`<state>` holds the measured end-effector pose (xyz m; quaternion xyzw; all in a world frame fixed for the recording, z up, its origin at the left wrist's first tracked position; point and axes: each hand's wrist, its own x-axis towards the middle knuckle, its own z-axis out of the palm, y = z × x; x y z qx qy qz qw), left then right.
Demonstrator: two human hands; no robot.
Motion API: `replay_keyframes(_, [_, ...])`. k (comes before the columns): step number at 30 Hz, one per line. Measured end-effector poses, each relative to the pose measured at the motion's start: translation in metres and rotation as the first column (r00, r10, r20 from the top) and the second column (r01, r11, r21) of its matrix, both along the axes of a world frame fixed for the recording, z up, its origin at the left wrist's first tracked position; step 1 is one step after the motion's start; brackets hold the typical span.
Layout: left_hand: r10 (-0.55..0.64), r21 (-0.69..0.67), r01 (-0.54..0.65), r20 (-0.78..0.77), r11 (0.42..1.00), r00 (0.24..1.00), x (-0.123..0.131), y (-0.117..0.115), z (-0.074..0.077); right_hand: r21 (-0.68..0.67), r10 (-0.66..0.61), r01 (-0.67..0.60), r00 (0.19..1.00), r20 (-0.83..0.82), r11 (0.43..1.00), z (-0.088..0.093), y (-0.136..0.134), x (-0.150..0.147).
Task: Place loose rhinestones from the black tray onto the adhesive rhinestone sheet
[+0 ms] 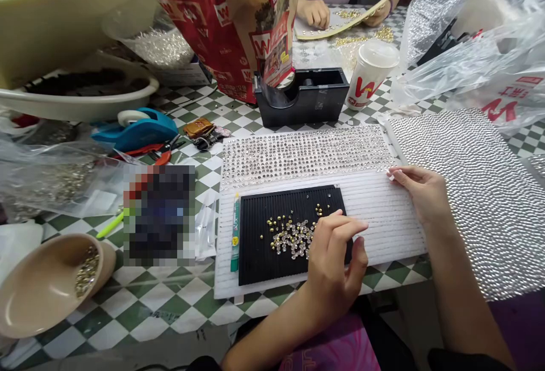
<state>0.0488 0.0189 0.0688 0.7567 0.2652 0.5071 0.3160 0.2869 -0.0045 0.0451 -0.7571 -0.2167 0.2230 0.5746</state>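
1. Our left hand [334, 263] rests on the black tray [264, 257], just beside the gold studs [293, 237]; its grip is curled, and we cannot tell if it pinches anything.
2. Our right hand [419, 192] lies flat on the white board [383, 229] on the table [170, 303], grip apart, empty.

A pixelated dark rectangle [159, 215] at centre left is blurred beyond telling. The left hand [334, 260] hides the lower right corner of the black ribbed plastic tray [264, 257]. The top edge cuts off everything above a co-worker's hands [314, 13].
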Motion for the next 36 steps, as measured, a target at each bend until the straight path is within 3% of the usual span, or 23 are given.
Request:
replay_keyframes(15, [0.014,0.014,-0.014,0.002,1.000,1.000,0.001,-0.001,-0.002,0.048,-0.005,0.005,1.000,-0.001,0.999,0.003,-0.005,0.004])
replay_keyframes(21, [0.019,0.022,-0.019,-0.002,1.000,1.000,0.002,-0.001,-0.001,0.023,0.007,-0.012,0.984,0.179,1.000,0.001,-0.006,0.003])
replay_keyframes(27, [0.017,0.013,-0.017,0.004,1.000,1.000,0.002,-0.001,-0.002,-0.055,-0.030,0.063,0.883,0.468,0.996,0.002,0.000,0.000])
replay_keyframes(36, [0.014,0.021,-0.014,0.012,1.000,1.000,0.002,-0.001,-0.002,-0.062,-0.009,0.051,0.842,0.540,0.997,-0.013,-0.002,0.006])
